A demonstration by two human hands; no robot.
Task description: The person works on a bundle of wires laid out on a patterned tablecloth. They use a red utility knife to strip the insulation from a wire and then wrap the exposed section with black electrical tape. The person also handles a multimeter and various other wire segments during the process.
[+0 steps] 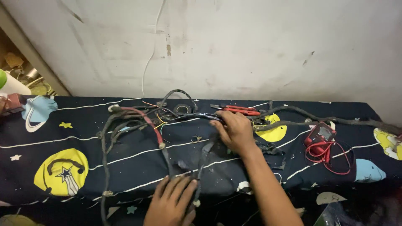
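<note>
Left hand lay flat, fingers spread, pinning the wiring harness at the table's near edge; right hand pinched its far branch — best worked slowly, harness kept taut.

Scuffed white wall seen behind, stained and cracked, thin white cord hung down it, worktop covered by a dark space-print cloth, cluttered doorway glimpsed at left, soft even light

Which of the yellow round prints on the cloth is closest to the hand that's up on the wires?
The yellow circle just right of the right hand, partly under the black cables; the starred one lies far left.
</note>
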